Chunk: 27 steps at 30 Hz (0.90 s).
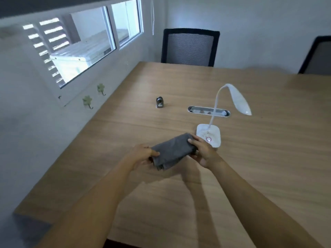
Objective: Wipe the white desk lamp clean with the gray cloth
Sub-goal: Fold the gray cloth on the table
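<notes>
The folded gray cloth is held just above the wooden table between both hands. My left hand pinches its near left end. My right hand grips its far right end. Just right of the cloth stands the white desk lamp, its square base with a red ring button close beside my right hand. Its thin neck curves up and over to the long head, which hangs to the right.
A wooden table fills the view. A small gray metal object stands past the cloth. A cable slot lies behind the lamp. Two dark office chairs stand at the far edge. The wall and window are to the left.
</notes>
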Each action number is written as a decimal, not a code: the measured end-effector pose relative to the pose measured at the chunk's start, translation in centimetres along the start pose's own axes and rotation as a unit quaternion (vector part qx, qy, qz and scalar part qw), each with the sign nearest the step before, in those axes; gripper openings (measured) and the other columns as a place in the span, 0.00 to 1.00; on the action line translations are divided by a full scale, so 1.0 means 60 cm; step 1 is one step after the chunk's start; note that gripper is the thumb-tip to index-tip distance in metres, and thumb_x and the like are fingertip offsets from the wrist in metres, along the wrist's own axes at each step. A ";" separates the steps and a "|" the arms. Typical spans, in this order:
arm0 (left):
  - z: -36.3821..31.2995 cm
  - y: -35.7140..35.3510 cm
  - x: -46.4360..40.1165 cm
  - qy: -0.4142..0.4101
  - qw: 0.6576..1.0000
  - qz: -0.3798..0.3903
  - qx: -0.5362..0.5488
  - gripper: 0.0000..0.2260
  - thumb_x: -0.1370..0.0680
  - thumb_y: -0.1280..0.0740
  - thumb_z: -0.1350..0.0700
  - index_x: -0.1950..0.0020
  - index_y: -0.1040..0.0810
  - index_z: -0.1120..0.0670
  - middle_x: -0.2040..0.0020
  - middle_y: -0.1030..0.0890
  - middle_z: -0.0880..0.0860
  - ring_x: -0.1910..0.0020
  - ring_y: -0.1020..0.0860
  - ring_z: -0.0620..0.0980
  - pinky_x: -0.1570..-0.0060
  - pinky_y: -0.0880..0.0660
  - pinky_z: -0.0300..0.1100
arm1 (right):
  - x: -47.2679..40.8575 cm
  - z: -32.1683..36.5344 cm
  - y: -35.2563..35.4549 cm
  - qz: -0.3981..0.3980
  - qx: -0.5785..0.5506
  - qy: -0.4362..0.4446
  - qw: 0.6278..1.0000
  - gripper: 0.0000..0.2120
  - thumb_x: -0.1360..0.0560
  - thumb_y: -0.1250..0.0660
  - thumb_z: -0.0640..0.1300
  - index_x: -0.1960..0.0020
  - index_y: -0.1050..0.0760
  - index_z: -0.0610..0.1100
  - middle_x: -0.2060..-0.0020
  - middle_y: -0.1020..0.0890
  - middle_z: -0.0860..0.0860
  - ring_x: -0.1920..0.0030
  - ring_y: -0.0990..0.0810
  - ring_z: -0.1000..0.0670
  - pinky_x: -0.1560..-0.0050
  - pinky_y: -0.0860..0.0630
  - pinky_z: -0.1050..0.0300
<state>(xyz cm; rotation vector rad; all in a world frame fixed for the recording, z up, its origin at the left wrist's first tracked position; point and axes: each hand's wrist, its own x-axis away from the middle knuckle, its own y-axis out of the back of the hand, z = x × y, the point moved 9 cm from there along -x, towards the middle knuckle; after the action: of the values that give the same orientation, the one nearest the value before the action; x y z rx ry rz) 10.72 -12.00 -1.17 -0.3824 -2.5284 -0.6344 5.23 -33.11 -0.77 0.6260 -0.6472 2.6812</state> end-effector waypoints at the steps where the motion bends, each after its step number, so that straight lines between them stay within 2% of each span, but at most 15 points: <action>1: -0.017 -0.028 0.001 -0.007 1.000 0.029 0.007 0.07 0.28 0.28 0.59 0.60 0.24 0.59 0.61 0.21 0.57 0.63 0.22 0.51 0.68 0.24 0.38 | 0.013 0.007 0.023 -0.016 -0.042 0.004 0.999 0.06 0.23 0.38 0.38 0.51 0.25 0.48 0.58 0.21 0.50 0.59 0.22 0.53 0.66 0.21 0.62; 3: -0.040 -0.081 0.008 -0.006 0.996 0.086 0.026 0.06 0.25 0.31 0.63 0.60 0.27 0.58 0.64 0.23 0.55 0.67 0.25 0.48 0.74 0.27 0.33 | 0.036 0.008 0.070 -0.055 -0.135 -0.005 0.989 0.02 0.24 0.36 0.40 0.52 0.25 0.45 0.56 0.22 0.48 0.59 0.23 0.52 0.70 0.19 0.64; 4: -0.048 -0.104 0.009 -0.003 0.994 0.104 0.037 0.08 0.24 0.32 0.64 0.60 0.28 0.57 0.65 0.24 0.54 0.67 0.25 0.47 0.74 0.27 0.33 | 0.046 0.009 0.088 -0.064 -0.178 -0.005 0.982 0.03 0.24 0.36 0.43 0.51 0.25 0.44 0.55 0.22 0.48 0.58 0.23 0.52 0.69 0.19 0.64; 7: -0.061 -0.164 0.013 0.006 0.985 0.154 0.082 0.07 0.26 0.30 0.64 0.52 0.27 0.57 0.55 0.20 0.57 0.60 0.22 0.49 0.59 0.22 0.38 | 0.061 0.010 0.126 -0.063 -0.258 0.022 0.964 0.10 0.24 0.35 0.50 0.51 0.23 0.44 0.53 0.21 0.49 0.54 0.23 0.51 0.52 0.23 0.59; 9: -0.066 -0.200 0.015 0.010 0.978 0.186 0.097 0.11 0.27 0.30 0.65 0.46 0.25 0.58 0.50 0.20 0.58 0.54 0.21 0.52 0.48 0.23 0.43 | 0.068 0.005 0.139 -0.053 -0.286 0.035 0.956 0.16 0.26 0.35 0.54 0.45 0.23 0.44 0.48 0.20 0.48 0.46 0.23 0.49 0.43 0.27 0.56; 10: -0.065 -0.214 0.018 0.012 0.975 0.196 0.102 0.11 0.27 0.30 0.65 0.45 0.25 0.58 0.50 0.19 0.58 0.53 0.20 0.52 0.46 0.23 0.44 | 0.069 -0.002 0.141 -0.041 -0.296 0.033 0.954 0.20 0.26 0.35 0.55 0.40 0.25 0.43 0.45 0.20 0.47 0.42 0.23 0.48 0.42 0.26 0.55; 11: -0.066 -0.228 0.022 0.013 0.973 0.207 0.102 0.10 0.26 0.31 0.65 0.46 0.24 0.59 0.52 0.18 0.57 0.54 0.20 0.51 0.47 0.23 0.43 | 0.070 -0.008 0.143 -0.032 -0.295 0.030 0.955 0.22 0.25 0.36 0.54 0.36 0.27 0.42 0.44 0.20 0.46 0.41 0.23 0.48 0.43 0.24 0.55; 13: -0.067 -0.252 0.031 0.012 0.969 0.230 0.092 0.07 0.25 0.32 0.65 0.49 0.23 0.58 0.58 0.18 0.55 0.59 0.21 0.50 0.56 0.24 0.41 | 0.075 -0.018 0.142 -0.023 -0.257 0.018 0.966 0.21 0.23 0.39 0.49 0.32 0.30 0.41 0.44 0.18 0.45 0.42 0.22 0.47 0.50 0.20 0.55; 15: -0.064 -0.267 0.033 0.012 0.966 0.244 0.081 0.05 0.25 0.33 0.65 0.51 0.22 0.58 0.60 0.18 0.55 0.61 0.21 0.50 0.61 0.25 0.39 | 0.076 -0.024 0.146 -0.026 -0.218 0.021 0.975 0.20 0.22 0.39 0.42 0.31 0.33 0.46 0.38 0.22 0.43 0.42 0.23 0.44 0.50 0.20 0.52; 18: -0.055 -0.277 0.026 0.024 0.965 0.249 0.077 0.08 0.26 0.30 0.65 0.48 0.22 0.59 0.53 0.17 0.57 0.58 0.19 0.51 0.60 0.22 0.39 | 0.075 -0.024 0.159 -0.040 -0.190 0.045 0.980 0.24 0.23 0.42 0.32 0.32 0.36 0.51 0.35 0.25 0.41 0.43 0.23 0.40 0.46 0.24 0.43; 20: -0.055 -0.280 0.025 0.029 0.965 0.255 0.054 0.09 0.27 0.28 0.61 0.48 0.22 0.57 0.53 0.17 0.56 0.60 0.19 0.49 0.63 0.22 0.38 | 0.075 -0.015 0.173 -0.069 -0.169 0.063 0.981 0.27 0.25 0.44 0.28 0.32 0.37 0.51 0.36 0.25 0.42 0.43 0.24 0.40 0.46 0.24 0.42; 22: -0.072 -0.274 0.021 0.024 0.969 0.247 0.025 0.06 0.27 0.28 0.56 0.52 0.21 0.53 0.49 0.17 0.55 0.57 0.19 0.49 0.58 0.21 0.39 | 0.080 0.005 0.192 -0.107 -0.154 0.077 0.979 0.28 0.25 0.45 0.27 0.32 0.38 0.52 0.41 0.23 0.45 0.47 0.23 0.42 0.49 0.24 0.46; 24: -0.117 -0.251 0.001 -0.028 0.981 0.191 0.015 0.04 0.25 0.30 0.54 0.52 0.20 0.51 0.41 0.18 0.57 0.50 0.21 0.52 0.44 0.22 0.47 | 0.091 0.033 0.213 -0.139 -0.118 0.093 0.979 0.27 0.24 0.44 0.28 0.32 0.38 0.52 0.47 0.23 0.47 0.51 0.23 0.45 0.51 0.24 0.50; 25: -0.150 -0.236 -0.004 -0.064 0.985 0.159 0.015 0.07 0.23 0.32 0.53 0.46 0.20 0.51 0.37 0.20 0.56 0.46 0.22 0.52 0.40 0.25 0.49 | 0.097 0.049 0.223 -0.152 -0.087 0.100 0.979 0.27 0.24 0.43 0.29 0.32 0.38 0.52 0.50 0.22 0.48 0.53 0.23 0.47 0.53 0.24 0.51; 27: -0.225 -0.211 -0.006 -0.132 0.985 0.112 0.015 0.18 0.21 0.36 0.49 0.32 0.27 0.51 0.32 0.25 0.53 0.40 0.25 0.52 0.39 0.28 0.49 | 0.110 0.085 0.241 -0.167 -0.027 0.119 0.978 0.25 0.25 0.40 0.30 0.32 0.38 0.49 0.53 0.22 0.49 0.53 0.22 0.46 0.54 0.24 0.52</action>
<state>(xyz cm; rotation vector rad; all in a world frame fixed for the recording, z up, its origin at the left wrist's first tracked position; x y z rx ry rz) 11.61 -29.62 4.37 -0.7737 -2.6840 -0.4851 -4.34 -46.63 1.39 0.3539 -0.4964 2.3661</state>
